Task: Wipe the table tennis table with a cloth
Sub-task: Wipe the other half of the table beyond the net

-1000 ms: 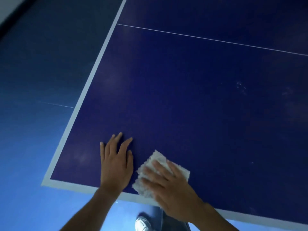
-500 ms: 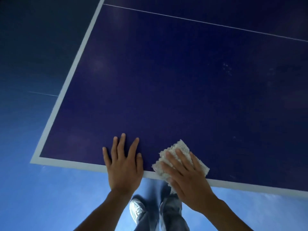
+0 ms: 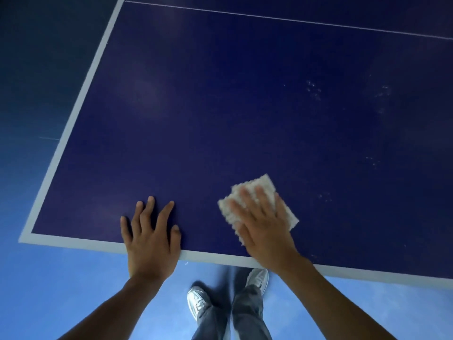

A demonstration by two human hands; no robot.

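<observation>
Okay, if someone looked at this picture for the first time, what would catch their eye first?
The dark blue table tennis table with white edge lines fills the view. Near its front edge the right hand presses a fluffy white folded cloth flat, and the left hand rests spread beside it. Pale speckled marks dot the surface further right.

Right hand [image 3: 263, 224] flat on white cloth [image 3: 259, 200], pressing it to blue table [image 3: 220, 106] near 6 o'clock edge. Left hand [image 3: 152, 239] flat, fingers spread, at cloth's 9 o'clock. 2 grey shoes [image 3: 197, 301] on floor [image 3: 73, 290] below.
</observation>
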